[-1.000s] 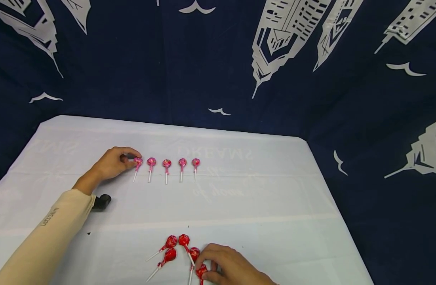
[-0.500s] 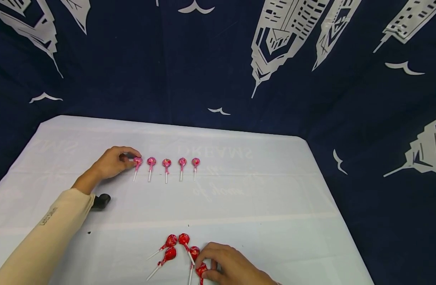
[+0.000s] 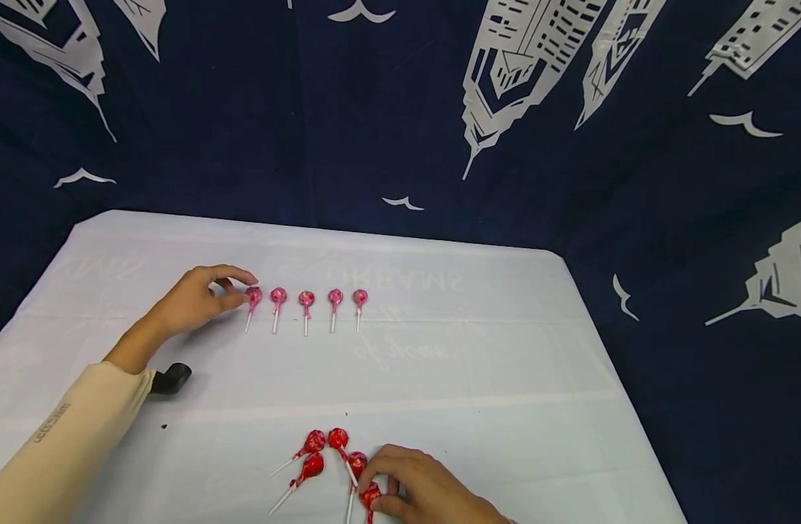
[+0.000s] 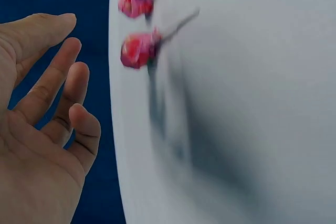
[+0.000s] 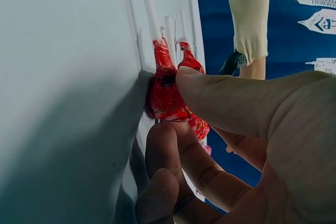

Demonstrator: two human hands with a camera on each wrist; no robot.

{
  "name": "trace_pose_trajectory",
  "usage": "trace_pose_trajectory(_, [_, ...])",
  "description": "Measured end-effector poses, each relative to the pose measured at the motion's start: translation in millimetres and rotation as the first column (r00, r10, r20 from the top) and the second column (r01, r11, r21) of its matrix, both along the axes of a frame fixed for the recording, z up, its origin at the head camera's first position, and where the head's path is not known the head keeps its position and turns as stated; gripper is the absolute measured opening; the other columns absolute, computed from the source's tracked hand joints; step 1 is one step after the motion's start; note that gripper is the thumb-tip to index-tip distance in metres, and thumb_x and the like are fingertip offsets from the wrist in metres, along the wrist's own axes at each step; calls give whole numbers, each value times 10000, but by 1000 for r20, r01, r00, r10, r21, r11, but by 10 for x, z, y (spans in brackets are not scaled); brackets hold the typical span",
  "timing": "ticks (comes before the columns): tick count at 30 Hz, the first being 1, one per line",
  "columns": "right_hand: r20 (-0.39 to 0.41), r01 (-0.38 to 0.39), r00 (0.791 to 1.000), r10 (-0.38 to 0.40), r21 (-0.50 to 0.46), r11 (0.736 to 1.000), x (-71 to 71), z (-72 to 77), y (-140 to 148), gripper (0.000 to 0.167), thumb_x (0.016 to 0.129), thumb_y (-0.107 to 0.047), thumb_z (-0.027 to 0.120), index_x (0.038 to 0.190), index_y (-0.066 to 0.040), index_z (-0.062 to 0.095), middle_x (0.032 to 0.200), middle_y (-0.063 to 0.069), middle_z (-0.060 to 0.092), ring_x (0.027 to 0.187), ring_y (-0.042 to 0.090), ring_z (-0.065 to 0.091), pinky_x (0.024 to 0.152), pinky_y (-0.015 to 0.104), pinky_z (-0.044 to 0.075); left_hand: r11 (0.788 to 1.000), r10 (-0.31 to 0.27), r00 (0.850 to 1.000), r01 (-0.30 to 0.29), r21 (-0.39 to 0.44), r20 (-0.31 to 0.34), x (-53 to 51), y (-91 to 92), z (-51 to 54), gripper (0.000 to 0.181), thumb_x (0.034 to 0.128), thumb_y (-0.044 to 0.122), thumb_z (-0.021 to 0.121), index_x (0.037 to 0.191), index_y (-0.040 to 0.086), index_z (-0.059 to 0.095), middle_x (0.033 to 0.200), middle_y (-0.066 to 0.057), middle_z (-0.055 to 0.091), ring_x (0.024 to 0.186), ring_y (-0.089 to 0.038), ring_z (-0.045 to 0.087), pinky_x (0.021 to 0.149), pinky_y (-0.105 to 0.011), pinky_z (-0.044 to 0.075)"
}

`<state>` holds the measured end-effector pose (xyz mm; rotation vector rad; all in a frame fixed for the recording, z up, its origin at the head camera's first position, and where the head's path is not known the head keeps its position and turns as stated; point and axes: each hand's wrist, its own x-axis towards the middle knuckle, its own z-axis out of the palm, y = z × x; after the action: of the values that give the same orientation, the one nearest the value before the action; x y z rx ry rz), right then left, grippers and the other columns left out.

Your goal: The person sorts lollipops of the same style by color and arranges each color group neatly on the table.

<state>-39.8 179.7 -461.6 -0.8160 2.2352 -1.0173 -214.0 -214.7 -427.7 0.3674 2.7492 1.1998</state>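
Observation:
In the head view, several pink-wrapped lollipops stand in a row across the white table [image 3: 479,349], sticks pointing toward me. My left hand [image 3: 193,300] is at the row's left end, its parted fingers around the head of the leftmost pink lollipop [image 3: 253,295]. The left wrist view shows that hand's loosely bent fingers apart from the nearest pink lollipop [image 4: 140,50]. At the front, my right hand [image 3: 429,484] pinches a red lollipop [image 3: 370,496] by its head between thumb and fingers. Another red lollipop [image 3: 357,463] lies right beside it, partly covered.
More red lollipops [image 3: 312,466] lie loosely to the left of my right hand, some touching. A black object [image 3: 172,379] sticks out at the left sleeve's cuff. A small dark speck [image 3: 164,426] is on the cloth. Behind the table hangs a dark blue printed curtain [image 3: 243,109].
My left hand has let go of the leftmost pink lollipop; its fingers have spread and the forearm has shifted left. The right hand keeps its hold on the red lollipop.

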Motion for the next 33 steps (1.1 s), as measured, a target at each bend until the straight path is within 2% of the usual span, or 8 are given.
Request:
trace_pose_trajectory(4, [20, 7, 1000, -7, -1, 1000, 1, 4, -6, 189, 916, -164, 734, 1059, -280, 689, 1100, -159, 624, 730, -80, 516, 659, 149, 490, 997, -68, 997, 69, 38, -23, 174, 69, 5, 231, 929, 137, 718, 1157, 102, 722, 1127, -79, 705, 910, -179, 571, 701, -252, 432])
trace_pose_trajectory(9, [7, -2, 1000, 2, -11, 1000, 11, -9, 1, 193, 916, -162, 733, 1062, -278, 685, 1094, -162, 621, 739, -85, 514, 660, 147, 490, 983, -169, 985, 170, 63, -11, 400, 178, -5, 226, 895, 159, 762, 1116, 122, 736, 1022, 1, 717, 841, -91, 578, 705, -237, 432])
trace_pose_trajectory(13, [-16, -7, 1000, 7, -13, 1000, 14, -8, 0, 189, 915, -165, 733, 1064, -271, 686, 1089, -155, 626, 739, -87, 513, 654, 147, 491, 960, -260, 966, 260, 106, -15, 565, 289, -31, 231, 879, 155, 779, 1105, 154, 733, 986, 30, 709, 813, -78, 579, 694, -241, 441])
trace_pose_trajectory(17, [-25, -5, 1000, 5, -8, 1000, 15, 0, -3, 189, 911, -162, 738, 1059, -267, 689, 1085, -150, 630, 734, -86, 512, 651, 146, 492, 933, -333, 943, 333, 138, -26, 693, 394, -108, 224, 877, 178, 784, 1095, 168, 734, 923, 43, 700, 783, -65, 569, 691, -257, 444])
trace_pose_trajectory(22, [3, 4, 1000, -3, -11, 1000, 14, 7, 0, 194, 910, -151, 738, 1060, -266, 691, 1083, -153, 625, 740, -84, 515, 660, 148, 496, 903, -396, 918, 386, 187, 17, 825, 516, -252, 218, 886, 172, 773, 1100, 161, 736, 902, 55, 698, 751, -46, 562, 660, -225, 451])
trace_pose_trajectory(28, [1, 0, 1000, 0, 2, 1000, 7, 13, -11, 201, 917, -153, 731, 1071, -274, 690, 1092, -158, 618, 747, -85, 514, 663, 146, 495, 862, -473, 877, 441, 249, 83, 981, 660, -417, 234, 894, 196, 764, 1124, 171, 727, 818, 91, 660, 724, -23, 539, 622, -210, 435])
trace_pose_trajectory(33, [11, 5, 1000, -5, 19, 1000, 4, 17, -13, 215, 913, -144, 737, 1071, -282, 691, 1080, -164, 613, 744, -81, 513, 660, 146, 496, 842, -497, 865, 459, 284, 75, 1060, 732, -469, 245, 898, 195, 760, 1138, 179, 716, 825, 96, 654, 758, -25, 545, 626, -213, 438])
